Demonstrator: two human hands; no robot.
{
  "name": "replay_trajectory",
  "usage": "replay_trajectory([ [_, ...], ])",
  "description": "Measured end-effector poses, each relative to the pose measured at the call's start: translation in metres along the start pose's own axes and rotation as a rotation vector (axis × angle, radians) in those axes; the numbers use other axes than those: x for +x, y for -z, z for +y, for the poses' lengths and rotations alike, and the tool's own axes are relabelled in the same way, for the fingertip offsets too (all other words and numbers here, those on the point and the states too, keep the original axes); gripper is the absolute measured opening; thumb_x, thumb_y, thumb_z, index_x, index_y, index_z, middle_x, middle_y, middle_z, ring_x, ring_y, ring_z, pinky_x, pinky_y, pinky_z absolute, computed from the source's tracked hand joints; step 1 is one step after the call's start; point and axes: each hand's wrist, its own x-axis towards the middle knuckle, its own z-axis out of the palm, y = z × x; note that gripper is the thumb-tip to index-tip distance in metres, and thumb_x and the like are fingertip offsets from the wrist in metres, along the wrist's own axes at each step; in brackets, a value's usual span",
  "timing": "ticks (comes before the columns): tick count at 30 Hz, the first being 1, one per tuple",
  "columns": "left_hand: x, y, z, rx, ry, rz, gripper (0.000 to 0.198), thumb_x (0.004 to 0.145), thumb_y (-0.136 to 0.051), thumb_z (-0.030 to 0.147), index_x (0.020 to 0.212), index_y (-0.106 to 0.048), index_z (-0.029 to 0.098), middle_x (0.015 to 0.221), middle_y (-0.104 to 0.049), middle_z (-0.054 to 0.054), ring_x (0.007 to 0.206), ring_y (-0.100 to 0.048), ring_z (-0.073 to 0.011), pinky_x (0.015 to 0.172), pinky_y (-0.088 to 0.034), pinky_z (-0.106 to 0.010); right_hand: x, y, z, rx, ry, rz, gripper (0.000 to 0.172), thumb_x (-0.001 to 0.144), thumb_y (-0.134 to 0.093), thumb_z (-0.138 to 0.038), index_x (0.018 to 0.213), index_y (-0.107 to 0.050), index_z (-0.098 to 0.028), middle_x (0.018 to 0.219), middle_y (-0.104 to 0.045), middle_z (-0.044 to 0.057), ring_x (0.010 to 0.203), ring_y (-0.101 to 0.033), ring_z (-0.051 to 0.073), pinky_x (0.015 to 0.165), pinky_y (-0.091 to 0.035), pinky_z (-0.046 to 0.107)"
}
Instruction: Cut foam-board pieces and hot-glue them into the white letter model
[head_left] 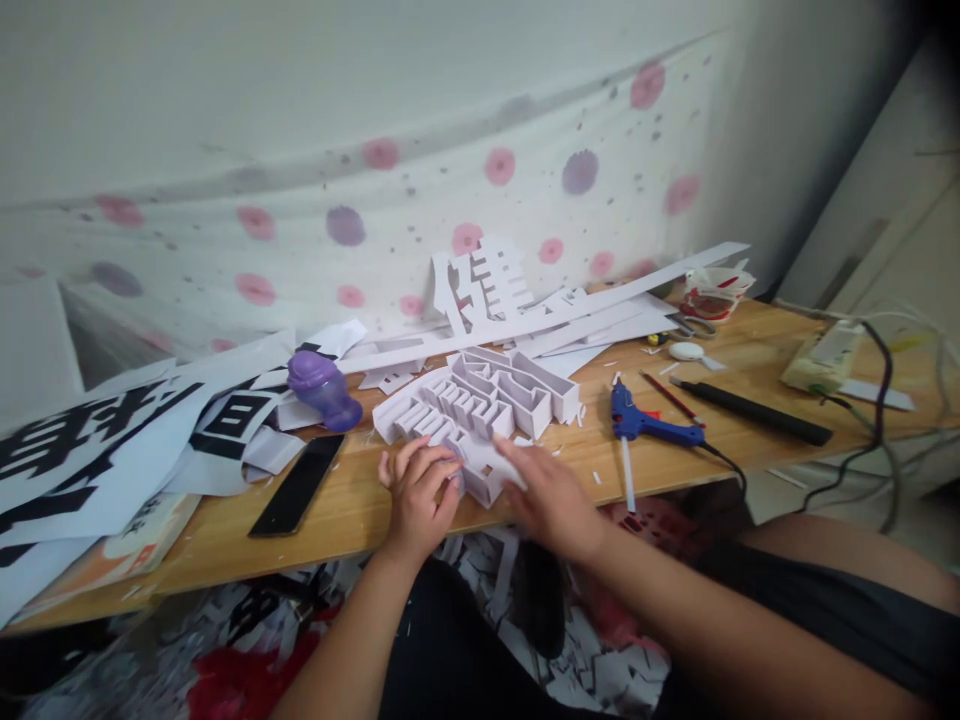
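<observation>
A white three-dimensional Chinese character, with raised thin walls of what looks like foam board, lies on the wooden table in front of me. At its near left edge, my left hand has its fingers bent around a wall, the thumb close to the fingertips. My right hand is at the near right side, its fingers stretched out against the character and slightly blurred. To the right lies a blue hot glue gun with a white glue stick beneath it.
Left of the character are a purple bottle, a black phone and printed paper sheets. Behind stand a flat white character and long white strips. A black-handled cutter, pencil and power strip lie right.
</observation>
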Motion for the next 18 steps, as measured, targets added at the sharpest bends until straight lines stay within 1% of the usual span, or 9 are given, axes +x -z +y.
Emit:
replay_trajectory([
  [2, 0.002, 0.0, 0.001, 0.013, -0.015, 0.004, 0.015, 0.083, -0.053, 0.022, 0.083, -0.067, 0.028, 0.096, -0.071, -0.001, 0.116, -0.049, -0.0285, 0.105, -0.012, -0.056, 0.004, 0.033, 0.038, -0.076, -0.05, 0.013, 0.037, 0.087, -0.046, -0.018, 0.123, -0.053, -0.018, 0.108, -0.063, 0.009, 0.098, -0.057, 0.019, 0.086, -0.048, 0.031],
  [4, 0.004, 0.001, 0.001, 0.024, -0.044, -0.003, 0.015, 0.083, -0.054, 0.021, 0.083, -0.067, 0.028, 0.094, -0.071, 0.0, 0.114, -0.05, -0.0279, 0.106, -0.011, -0.056, 0.003, 0.066, 0.082, -0.189, -0.15, 0.01, 0.029, 0.085, -0.045, -0.016, 0.108, -0.061, -0.013, 0.104, -0.064, 0.013, 0.097, -0.057, 0.024, 0.086, -0.047, 0.038],
  [6, 0.006, 0.003, 0.001, 0.034, -0.073, -0.022, 0.015, 0.083, -0.053, 0.02, 0.083, -0.066, 0.027, 0.094, -0.072, 0.0, 0.113, -0.051, -0.0273, 0.106, -0.01, -0.057, -0.003, 0.092, 0.121, -0.291, -0.23, -0.064, 0.031, 0.076, -0.048, -0.012, 0.103, -0.064, -0.013, 0.099, -0.064, 0.014, 0.091, -0.059, 0.028, 0.081, -0.047, 0.042],
  [8, 0.009, 0.006, 0.002, 0.044, -0.096, -0.054, 0.016, 0.083, -0.053, 0.019, 0.084, -0.066, 0.027, 0.094, -0.072, 0.001, 0.113, -0.052, -0.0268, 0.106, -0.01, -0.057, -0.014, 0.106, 0.147, -0.349, -0.26, -0.158, 0.044, 0.068, -0.051, -0.008, 0.11, -0.062, -0.011, 0.105, -0.063, 0.017, 0.093, -0.059, 0.03, 0.081, -0.046, 0.043],
  [9, 0.01, 0.007, 0.003, 0.05, -0.104, -0.076, 0.016, 0.083, -0.053, 0.018, 0.084, -0.066, 0.027, 0.094, -0.072, 0.001, 0.112, -0.052, -0.0266, 0.107, -0.009, -0.058, -0.02, 0.109, 0.155, -0.363, -0.262, -0.199, 0.049, 0.066, -0.051, -0.006, 0.114, -0.06, -0.01, 0.109, -0.061, 0.019, 0.096, -0.059, 0.031, 0.083, -0.045, 0.042],
  [11, 0.014, 0.011, 0.005, 0.066, -0.115, -0.14, 0.015, 0.082, -0.053, 0.018, 0.084, -0.065, 0.026, 0.093, -0.071, 0.0, 0.111, -0.054, -0.026, 0.107, -0.008, -0.058, -0.031, 0.106, 0.163, -0.376, -0.261, -0.263, 0.054, 0.067, -0.051, -0.004, 0.12, -0.057, -0.008, 0.114, -0.058, 0.022, 0.102, -0.057, 0.031, 0.084, -0.043, 0.039],
  [15, 0.023, 0.019, 0.009, 0.098, -0.142, -0.28, 0.016, 0.08, -0.052, 0.016, 0.083, -0.065, 0.026, 0.093, -0.071, -0.001, 0.105, -0.057, -0.0236, 0.109, -0.009, -0.058, -0.041, 0.09, 0.17, -0.384, -0.266, -0.322, 0.051, 0.067, -0.053, -0.002, 0.118, -0.058, -0.006, 0.116, -0.055, 0.027, 0.101, -0.058, 0.03, 0.078, -0.042, 0.035],
  [18, 0.026, 0.024, 0.009, 0.096, -0.154, -0.342, 0.013, 0.079, -0.056, 0.02, 0.086, -0.065, 0.026, 0.096, -0.071, -0.001, 0.105, -0.057, -0.0239, 0.108, -0.009, -0.058, -0.038, 0.087, 0.173, -0.374, -0.251, -0.335, 0.049, 0.066, -0.051, -0.002, 0.114, -0.06, -0.005, 0.117, -0.055, 0.028, 0.098, -0.058, 0.03, 0.077, -0.041, 0.035],
])
